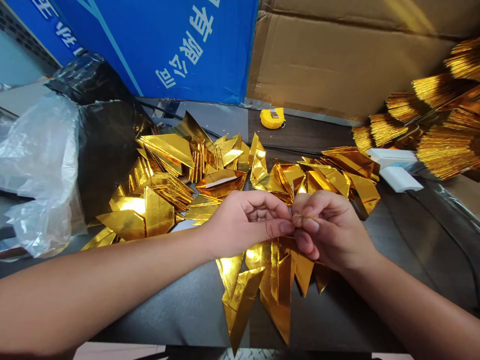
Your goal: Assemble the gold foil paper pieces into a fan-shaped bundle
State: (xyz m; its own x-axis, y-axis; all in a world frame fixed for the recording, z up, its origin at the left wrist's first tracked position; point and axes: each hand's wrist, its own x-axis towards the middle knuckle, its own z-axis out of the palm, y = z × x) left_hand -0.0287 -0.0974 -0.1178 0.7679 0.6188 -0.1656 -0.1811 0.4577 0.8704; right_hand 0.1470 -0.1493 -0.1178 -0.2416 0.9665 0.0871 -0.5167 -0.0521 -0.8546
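Above the table's middle, my left hand (258, 220) and my right hand (330, 227) meet fingertip to fingertip. Both are closed in a pinch on a thin tan strand (299, 216), looped at my right fingers; whether it is a rubber band or string I cannot tell. Just below my hands lie pointed folded gold foil papers (243, 295), some reaching over the front edge. Behind them spreads a pile of gold foil papers (168, 155), with more folded pieces (333, 175) behind my right hand. My fingers hide part of the foil.
A yellow tape measure (272, 118) lies at the back by a cardboard box (307, 65) and a blue panel (168, 45). A black plastic bag (107, 135) stands left. Fanned gold foil pieces (446, 147) and a white adapter with a cable (399, 175) are right.
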